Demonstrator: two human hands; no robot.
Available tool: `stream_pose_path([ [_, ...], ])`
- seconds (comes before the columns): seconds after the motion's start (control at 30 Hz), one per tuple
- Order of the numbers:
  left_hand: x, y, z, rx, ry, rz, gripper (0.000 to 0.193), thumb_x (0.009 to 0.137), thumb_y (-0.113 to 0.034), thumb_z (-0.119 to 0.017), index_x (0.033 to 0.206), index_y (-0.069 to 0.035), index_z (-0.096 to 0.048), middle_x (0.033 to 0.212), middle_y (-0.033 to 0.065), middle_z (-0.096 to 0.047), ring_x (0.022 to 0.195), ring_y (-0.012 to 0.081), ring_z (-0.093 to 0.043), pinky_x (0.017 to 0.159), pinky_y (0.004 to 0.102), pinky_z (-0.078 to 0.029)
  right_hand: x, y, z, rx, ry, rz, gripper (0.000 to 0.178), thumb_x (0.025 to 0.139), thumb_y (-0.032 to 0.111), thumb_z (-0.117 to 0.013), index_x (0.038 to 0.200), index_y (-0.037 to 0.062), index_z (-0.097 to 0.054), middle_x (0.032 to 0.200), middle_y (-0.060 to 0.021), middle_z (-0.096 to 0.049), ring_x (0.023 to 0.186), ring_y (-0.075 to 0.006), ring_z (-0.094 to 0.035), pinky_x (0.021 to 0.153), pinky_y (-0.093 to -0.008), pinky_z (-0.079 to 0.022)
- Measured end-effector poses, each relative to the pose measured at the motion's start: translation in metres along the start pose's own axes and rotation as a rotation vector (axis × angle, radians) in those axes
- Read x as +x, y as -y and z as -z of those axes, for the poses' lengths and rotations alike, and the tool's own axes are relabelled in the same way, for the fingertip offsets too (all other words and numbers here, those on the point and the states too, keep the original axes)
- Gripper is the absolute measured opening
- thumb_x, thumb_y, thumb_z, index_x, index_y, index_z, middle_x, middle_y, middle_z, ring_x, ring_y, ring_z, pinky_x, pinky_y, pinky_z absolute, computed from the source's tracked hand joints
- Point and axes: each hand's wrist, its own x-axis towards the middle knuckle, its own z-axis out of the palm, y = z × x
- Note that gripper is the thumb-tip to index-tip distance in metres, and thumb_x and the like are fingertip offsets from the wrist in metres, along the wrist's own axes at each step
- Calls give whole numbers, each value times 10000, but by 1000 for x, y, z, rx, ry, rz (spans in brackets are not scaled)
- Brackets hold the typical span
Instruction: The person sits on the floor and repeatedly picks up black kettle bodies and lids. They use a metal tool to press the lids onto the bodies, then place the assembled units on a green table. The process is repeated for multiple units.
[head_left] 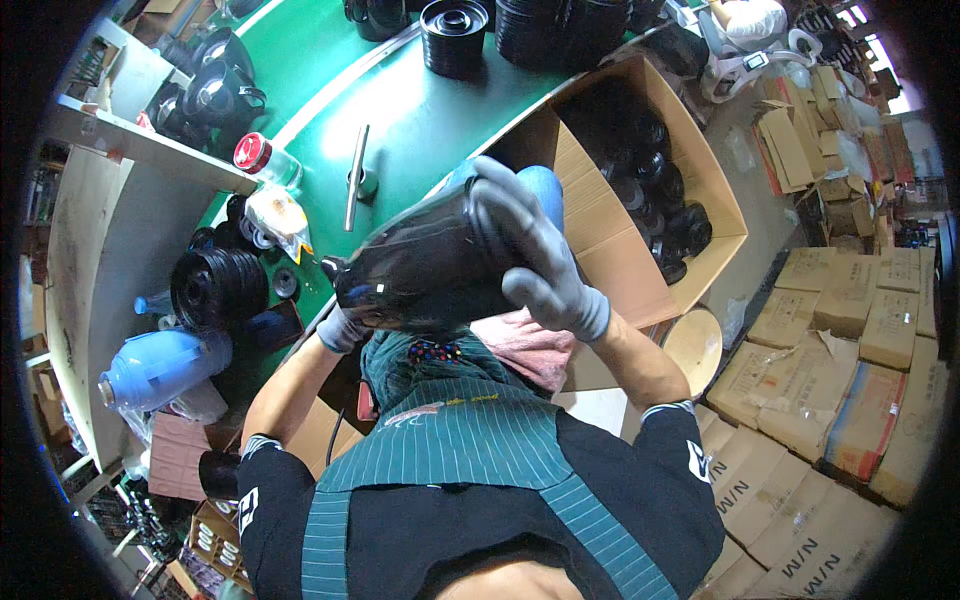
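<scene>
Held tilted in front of my chest is a large glossy black jug body (420, 255), with a small spout-like tip at its left end. My right hand (540, 250), in a grey glove, grips its right end, fingers over the rim and thumb below. My left hand (342, 330), gloved too, supports the lower left end from beneath; the jug hides most of its fingers. Beyond the jug, a metal rod (356, 180) on a small stand rises from the green table (420, 120). A red-lidded clear jar (268, 158) and a plastic bag (278, 222) are to its left.
An open carton (700, 290) of black parts stands at the right of the table. Stacked black rings (212, 288) and a blue bottle-shaped vessel (165, 368) lie at left. Black lids (452, 40) are piled at the back. Closed cartons (800, 400) fill the right side.
</scene>
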Motion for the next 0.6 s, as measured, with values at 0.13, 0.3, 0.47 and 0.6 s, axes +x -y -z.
stream_pose_path([
  [0.13,8,-53,-2,1042,-444,-287,569,878,-290,-839,1349,4,-715,1255,143,-771,1129,277,-747,1018,387,-571,-14,-16,-12,305,-224,-253,794,1128,518,-460,1690,-17,-291,1730,-213,-341,1596,-318,-342,1310,-403,-226],
  [0.3,9,-77,-26,1193,-380,-514,492,842,-260,-817,1235,30,-765,1102,162,-796,1014,268,-771,929,371,-578,-14,-20,-14,548,-266,-352,609,1158,203,-273,1703,-54,-182,1688,-142,-392,1590,-175,-320,1313,-310,-153],
  [0.47,16,-81,-21,1039,-414,-474,516,835,-279,-828,1237,37,-758,1125,175,-792,1033,280,-767,954,372,-575,-9,-18,-10,289,-159,-296,673,1197,388,-301,1714,-23,-168,1723,-127,-337,1587,-189,-316,1307,-321,-185],
  [0.6,16,-93,-17,1440,-366,-674,500,820,-225,-816,1244,35,-760,1140,199,-792,1035,349,-782,947,425,-600,-13,-18,-10,489,-138,-456,727,1195,475,-279,1719,-11,-150,1776,-139,-239,1651,-232,-186,1342,-348,-130],
])
